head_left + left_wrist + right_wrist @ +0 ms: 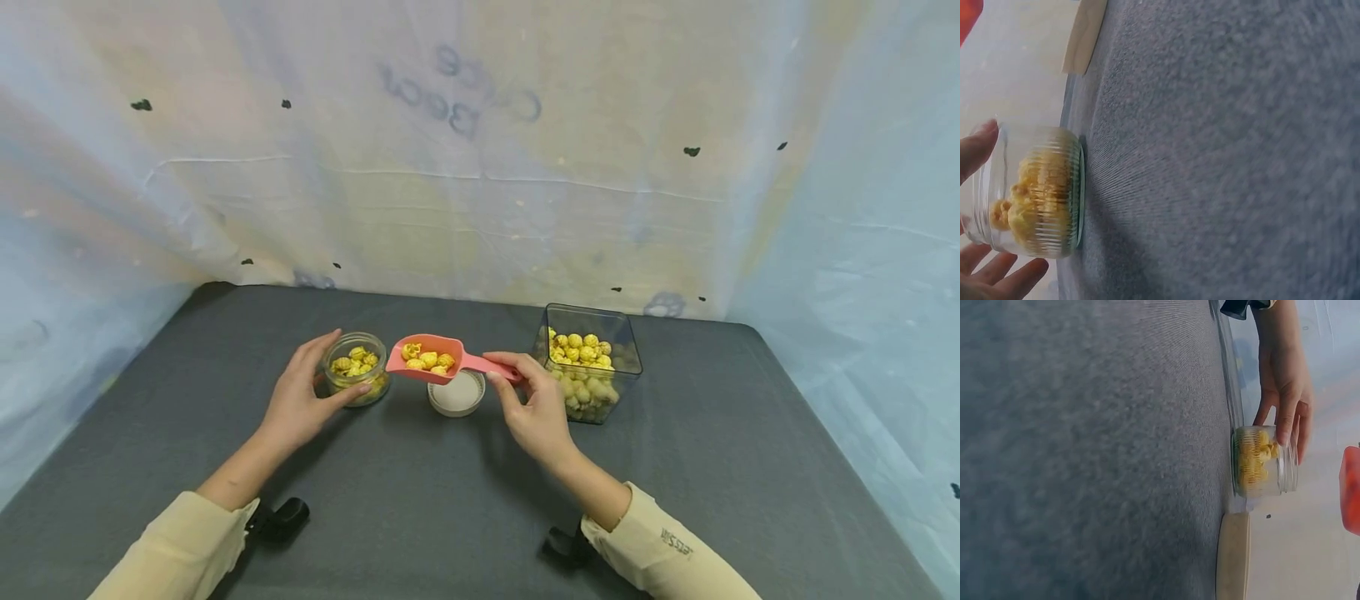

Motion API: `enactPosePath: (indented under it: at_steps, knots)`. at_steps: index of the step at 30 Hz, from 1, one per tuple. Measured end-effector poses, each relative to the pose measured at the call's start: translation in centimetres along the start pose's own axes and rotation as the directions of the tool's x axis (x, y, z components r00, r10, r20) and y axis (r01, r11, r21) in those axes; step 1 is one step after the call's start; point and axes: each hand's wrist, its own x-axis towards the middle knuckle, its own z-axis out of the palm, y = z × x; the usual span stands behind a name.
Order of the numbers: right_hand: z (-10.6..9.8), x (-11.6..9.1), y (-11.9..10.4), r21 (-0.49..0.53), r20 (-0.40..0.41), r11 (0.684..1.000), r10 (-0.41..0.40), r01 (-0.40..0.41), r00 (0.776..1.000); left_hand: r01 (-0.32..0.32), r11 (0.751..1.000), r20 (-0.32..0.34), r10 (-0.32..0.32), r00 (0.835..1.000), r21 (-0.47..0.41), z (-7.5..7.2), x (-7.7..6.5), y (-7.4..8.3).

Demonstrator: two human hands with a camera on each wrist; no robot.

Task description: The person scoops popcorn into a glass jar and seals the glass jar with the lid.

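My left hand point(300, 400) holds a clear glass jar point(358, 337) on the table, thumb on its near side and fingers round the far side. Yellow popcorn point(1041, 200) fills part of the jar. In the head view, a pink scoop point(475, 362) carries several popcorn pieces point(429, 360), its front lip right at the jar's rim. The scoop's handle is pinched between the thumb and fingers of my right hand point(536, 408). At the edge of the right wrist view, only part of the scoop point(1350, 490) shows, raised above the table.
Below the scoop lies a round lid point(457, 404), its pale inside facing up. To the right, behind my right hand, stands a clear square container point(596, 321) holding more popcorn point(581, 354). A grey cloth point(420, 517) covers the table, and pale sheeting hangs behind and beside it.
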Motion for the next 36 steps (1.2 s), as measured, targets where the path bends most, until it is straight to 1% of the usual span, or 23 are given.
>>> enactPosePath:
  at_steps: [4, 8, 11, 14, 20, 24, 31, 36]
  knots:
    - [0.7, 0.4, 0.1, 0.027, 0.032, 0.999, 0.046, -0.047, 0.998, 0.02, 1.0, 0.041, -0.02, 0.999, -0.002, -0.3, 0.1, 0.0]
    - [1.3, 0.9, 0.3, 0.033, 0.071, 0.994, 0.097, -0.1, 0.993, 0.039, 0.999, 0.071, -0.038, 0.997, -0.001, -0.6, 0.3, 0.0]
    - [1.7, 1.3, 0.4, 0.035, 0.085, 0.992, 0.117, -0.12, 0.99, 0.047, 0.999, 0.092, -0.046, 0.995, -0.007, -0.8, 0.4, -0.3]
    - [2.0, 1.7, 0.5, 0.018, 0.089, 0.992, 0.119, -0.121, 0.989, 0.065, 0.997, 0.118, -0.061, 0.991, -0.028, -0.9, 0.5, -0.5]
    - [2.4, 2.4, 0.6, -0.066, 0.098, 0.992, 0.116, -0.11, 0.988, 0.095, 0.993, 0.149, -0.085, 0.985, -0.064, -1.0, 0.7, -0.5]
    - [2.5, 2.8, 0.6, -0.108, 0.111, 0.99, 0.108, -0.096, 0.988, 0.094, 0.993, 0.153, -0.083, 0.985, -0.066, -1.1, 0.7, -0.5]
    - [2.5, 3.3, 0.2, -0.144, 0.138, 0.988, 0.085, -0.065, 0.987, 0.09, 0.993, 0.167, -0.075, 0.983, -0.079, -1.3, 0.7, -0.4]
    - [2.7, 3.8, -0.1, -0.171, 0.162, 0.984, 0.073, -0.045, 0.984, 0.084, 0.992, 0.165, -0.068, 0.984, -0.093, -1.5, 0.6, -0.4]
